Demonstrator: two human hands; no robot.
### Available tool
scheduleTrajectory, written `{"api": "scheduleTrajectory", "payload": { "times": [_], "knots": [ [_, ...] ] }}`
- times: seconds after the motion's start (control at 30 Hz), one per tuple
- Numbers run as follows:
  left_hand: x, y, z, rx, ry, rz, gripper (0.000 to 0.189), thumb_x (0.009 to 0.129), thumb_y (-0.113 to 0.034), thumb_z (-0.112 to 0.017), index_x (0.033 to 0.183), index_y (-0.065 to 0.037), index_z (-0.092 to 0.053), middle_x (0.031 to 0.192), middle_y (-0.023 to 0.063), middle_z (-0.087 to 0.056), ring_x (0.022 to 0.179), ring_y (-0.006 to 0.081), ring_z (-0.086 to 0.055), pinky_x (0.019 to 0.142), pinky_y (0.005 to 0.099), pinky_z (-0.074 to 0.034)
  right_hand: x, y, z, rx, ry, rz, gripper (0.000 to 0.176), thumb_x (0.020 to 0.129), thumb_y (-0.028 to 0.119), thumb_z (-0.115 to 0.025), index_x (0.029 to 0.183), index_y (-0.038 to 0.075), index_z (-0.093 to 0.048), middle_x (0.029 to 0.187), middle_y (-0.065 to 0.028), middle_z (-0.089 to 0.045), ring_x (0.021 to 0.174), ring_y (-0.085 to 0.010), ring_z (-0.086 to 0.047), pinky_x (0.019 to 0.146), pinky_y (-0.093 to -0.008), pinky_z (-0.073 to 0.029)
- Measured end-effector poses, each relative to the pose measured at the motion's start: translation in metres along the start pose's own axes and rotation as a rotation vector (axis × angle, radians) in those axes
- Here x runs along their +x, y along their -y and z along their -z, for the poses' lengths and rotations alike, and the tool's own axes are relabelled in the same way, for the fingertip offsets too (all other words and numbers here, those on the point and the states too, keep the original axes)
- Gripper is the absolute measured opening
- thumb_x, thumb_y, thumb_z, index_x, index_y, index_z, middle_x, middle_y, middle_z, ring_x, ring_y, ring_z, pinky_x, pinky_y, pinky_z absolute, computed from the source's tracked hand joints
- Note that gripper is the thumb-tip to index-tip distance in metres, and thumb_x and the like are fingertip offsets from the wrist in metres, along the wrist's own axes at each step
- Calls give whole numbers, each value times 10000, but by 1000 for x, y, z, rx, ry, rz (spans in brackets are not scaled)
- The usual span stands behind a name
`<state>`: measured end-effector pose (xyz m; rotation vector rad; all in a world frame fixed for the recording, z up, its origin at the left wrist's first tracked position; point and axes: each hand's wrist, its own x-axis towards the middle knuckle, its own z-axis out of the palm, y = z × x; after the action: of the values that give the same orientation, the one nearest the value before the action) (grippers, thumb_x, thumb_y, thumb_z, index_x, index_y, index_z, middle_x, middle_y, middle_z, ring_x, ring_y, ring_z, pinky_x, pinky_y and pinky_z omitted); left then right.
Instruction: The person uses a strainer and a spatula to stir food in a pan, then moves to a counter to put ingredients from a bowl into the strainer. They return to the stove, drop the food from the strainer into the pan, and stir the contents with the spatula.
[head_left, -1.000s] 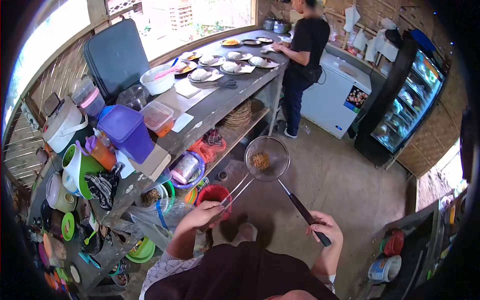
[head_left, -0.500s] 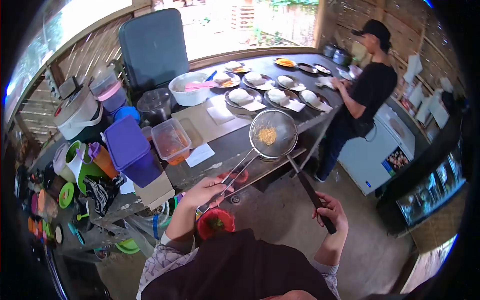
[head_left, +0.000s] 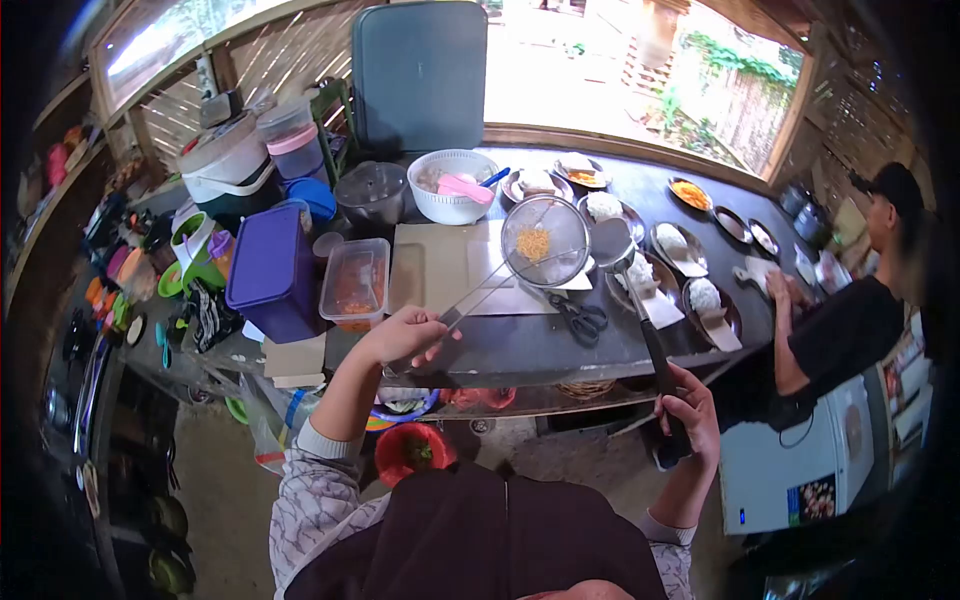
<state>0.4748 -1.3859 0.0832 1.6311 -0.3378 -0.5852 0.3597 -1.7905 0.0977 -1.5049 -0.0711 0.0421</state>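
My left hand point(head_left: 408, 337) is closed round the wire handle of a round mesh strainer point(head_left: 560, 262), raised over the counter's front part. Yellow crumbly bits point(head_left: 532, 243) lie inside the mesh. To the right, my right hand point(head_left: 688, 410) grips the black handle of a ladle point(head_left: 640, 290). The ladle's bowl is just right of the strainer's rim. Black scissors point(head_left: 580, 318) lie on the counter below the strainer. Behind and beside the utensils stand plates with mounds of white rice point(head_left: 672, 240), some with folded white paper.
A purple box point(head_left: 270, 275), a clear tub point(head_left: 355, 280) and a white basket point(head_left: 450, 205) with a pink utensil stand on the counter point(head_left: 450, 355). At the right, a co-worker point(head_left: 850, 320) stands with hands over the counter. A red bucket point(head_left: 412, 450) is below.
The view has swung right and nearer the counter. The strainer and ladle are still held, and the ladle's bowl has come up into view beside the strainer. Scissors now show below the strainer.
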Motion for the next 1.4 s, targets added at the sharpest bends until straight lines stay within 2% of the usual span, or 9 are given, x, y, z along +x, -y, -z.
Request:
{"api": "scheduleTrajectory", "payload": {
  "times": [0.3,0.43,0.47,0.5,0.57,0.67,1.27,1.33,1.4],
  "knots": [
    [41,-3,-11,38,-175,97,245,809,-144,-408,902,9,-575,538,7,-483,415,74,-438,395,211,-361,66,-6,24,-341,64,150,546,749,-22,-521,1260,-1,-330,727,-71,-546,519,-79,-497,457,-201,-400],
    [61,3,-10,99,-174,91,253,829,-160,-417,935,-2,-584,534,5,-481,416,70,-432,392,198,-347,74,-1,4,-475,48,88,540,738,-1,-529,1242,-35,-340,799,-109,-546,575,-85,-531,512,-220,-436],
    [67,4,-9,101,-171,90,253,829,-160,-417,935,-2,-584,534,5,-481,416,70,-432,392,198,-347,77,-1,3,-557,51,86,520,729,0,-527,1221,-41,-366,881,-166,-564,687,-142,-576,628,-254,-458],
    [72,5,-8,100,-156,86,256,827,-163,-418,936,-3,-585,535,5,-481,418,73,-434,395,199,-351,79,-5,2,-558,49,84,520,729,0,-527,1221,-41,-366,881,-166,-564,687,-142,-576,628,-254,-458],
    [79,6,-12,95,-138,82,258,824,-167,-419,937,-4,-585,536,4,-481,420,75,-437,399,200,-356,86,-15,1,-706,-40,246,500,720,6,-530,1202,-25,-400,989,-216,-555,851,-229,-583,762,-288,-434],
    [85,3,-18,133,-158,92,259,819,-173,-422,928,-5,-585,536,5,-480,422,77,-439,404,198,-363,89,-20,-1,-774,-117,259,473,721,28,-540,1180,-9,-435,1063,-228,-528,999,-291,-523,853,-308,-385],
    [102,4,-29,193,-124,39,246,814,-152,-418,892,13,-583,528,9,-484,408,82,-448,383,213,-364,78,-38,-8,-785,-73,335,487,687,6,-545,1167,28,-466,869,-186,-549,788,-280,-551,734,-301,-424],
    [100,2,-32,215,-130,64,243,814,-156,-422,894,5,-585,528,8,-484,404,78,-443,379,211,-358,78,-39,-4,-738,-83,249,503,705,-35,-558,1192,18,-446,1058,-152,-539,947,-172,-533,831,-249,-395],
    [100,2,-34,217,-122,63,241,814,-158,-422,894,0,-586,528,6,-483,405,77,-443,377,211,-356,81,-40,-6,-714,-111,247,503,703,-40,-558,1190,15,-447,1078,-155,-529,965,-174,-526,841,-253,-392]
  ]
}}
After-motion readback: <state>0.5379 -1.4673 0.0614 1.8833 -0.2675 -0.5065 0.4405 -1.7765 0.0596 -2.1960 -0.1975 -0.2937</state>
